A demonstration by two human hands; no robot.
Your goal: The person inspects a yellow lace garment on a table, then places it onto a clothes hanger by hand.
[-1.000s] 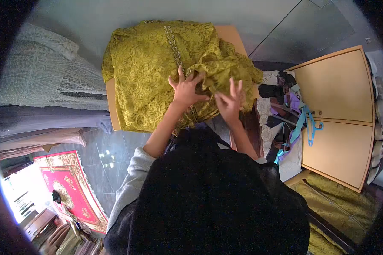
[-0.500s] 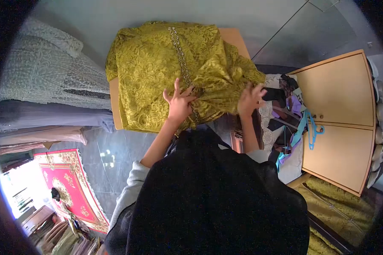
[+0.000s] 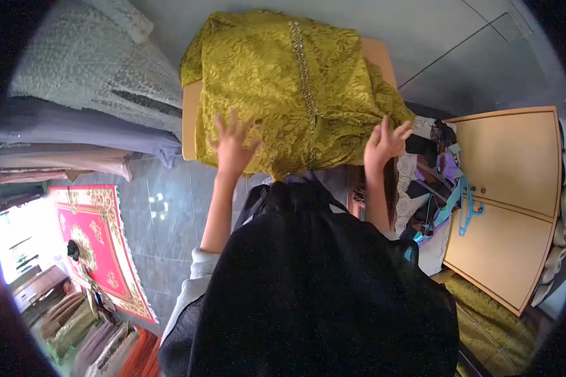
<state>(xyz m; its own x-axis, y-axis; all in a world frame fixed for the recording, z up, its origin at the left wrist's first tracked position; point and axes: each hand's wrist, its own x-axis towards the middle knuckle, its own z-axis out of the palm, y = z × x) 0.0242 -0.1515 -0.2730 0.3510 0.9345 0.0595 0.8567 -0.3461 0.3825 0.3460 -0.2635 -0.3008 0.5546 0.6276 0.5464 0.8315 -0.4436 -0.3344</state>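
A mustard-yellow lace garment (image 3: 251, 81) with a beaded trim (image 3: 304, 69) down it lies spread over a light wooden board (image 3: 190, 119). Over its lower left part is my left hand (image 3: 233, 149), open, fingers spread wide. My right hand (image 3: 385, 148) is at the garment's lower right edge, fingers apart and holding nothing. Gathered folds run across the cloth between the trim and my right hand. Some of the garment's lower edge hangs toward my black clothing (image 3: 321, 276).
To the right, a wooden cabinet (image 3: 509, 157) stands beside a heap of dark and purple cloth (image 3: 431, 176) and a blue hanger (image 3: 468, 210). Grey lace garments (image 3: 94, 69) hang at the left. A red patterned rug (image 3: 100, 245) covers part of the tiled floor.
My left hand has moved left, off the beaded trim, and my right hand toward the garment's right edge. The cloth around the trim lies flatter. The whole view has shifted slightly.
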